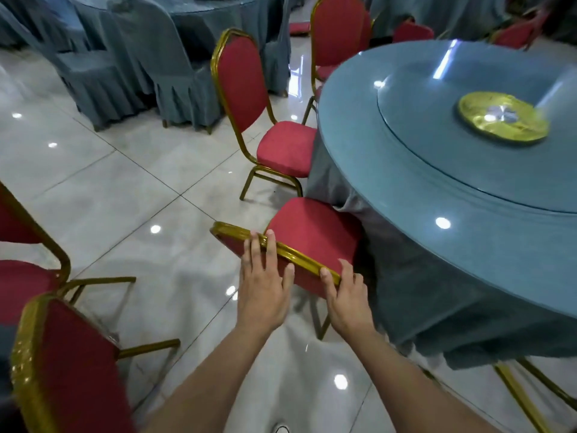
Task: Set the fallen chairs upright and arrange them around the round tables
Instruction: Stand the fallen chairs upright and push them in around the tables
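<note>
A red chair with a gold frame [315, 235] stands upright in front of me, its seat tucked against the blue cloth of the round table [406, 170]. My left hand [262, 276] lies flat on the back of the chair's backrest, fingertips reaching over the gold top rail. My right hand [343, 292] presses on the right end of that rail, fingers fairly straight. A second upright red chair [262, 120] stands at the table to the far left of it.
Two more red chairs [62, 354] stand close at my lower left. Another red chair [337, 35] stands behind the table. Blue-covered chairs [175, 76] and another table fill the far left. A gold leg [524, 398] shows under the table at lower right. Glossy tiled floor.
</note>
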Available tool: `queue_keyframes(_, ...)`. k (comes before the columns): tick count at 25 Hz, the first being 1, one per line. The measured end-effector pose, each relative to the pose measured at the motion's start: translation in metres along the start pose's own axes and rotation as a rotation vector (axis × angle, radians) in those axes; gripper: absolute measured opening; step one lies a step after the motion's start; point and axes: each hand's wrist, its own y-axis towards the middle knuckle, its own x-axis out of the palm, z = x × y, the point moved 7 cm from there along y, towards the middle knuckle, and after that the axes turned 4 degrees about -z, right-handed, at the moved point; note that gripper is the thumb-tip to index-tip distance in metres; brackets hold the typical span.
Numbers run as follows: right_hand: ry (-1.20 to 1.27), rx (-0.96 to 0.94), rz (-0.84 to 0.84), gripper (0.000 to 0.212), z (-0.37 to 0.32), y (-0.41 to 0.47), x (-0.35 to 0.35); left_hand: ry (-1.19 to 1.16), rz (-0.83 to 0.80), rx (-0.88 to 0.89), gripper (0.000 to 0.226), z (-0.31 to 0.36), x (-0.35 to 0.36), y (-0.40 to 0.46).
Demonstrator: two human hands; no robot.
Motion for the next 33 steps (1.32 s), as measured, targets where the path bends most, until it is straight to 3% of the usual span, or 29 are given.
queue_keyframes(3,-0.095,0.041,-0.053,0.072,-0.004,0.008,0.000,0.017,-0.089,0.005,0.073,-0.010,-0.004,0.018)
queue_keyframes(7,-0.123,-0.017,-0.041,0.042,-0.008,-0.002,-0.017,0.035,-0.064,-0.044,0.061,0.009,-0.014,0.015)
queue_keyframes(13,-0.053,0.016,0.163,0.028,0.047,-0.070,-0.094,-0.023,-0.171,0.261,0.023,0.126,0.012,-0.054)
queue_keyframes(23,0.112,0.223,0.499,0.031,0.258,-0.305,-0.279,-0.045,-0.325,0.600,0.026,0.353,0.110,-0.262)
queue_keyframes(33,0.215,0.399,0.762,0.024,0.474,-0.526,-0.418,-0.101,-0.506,0.864,0.025,0.569,0.234,-0.489)
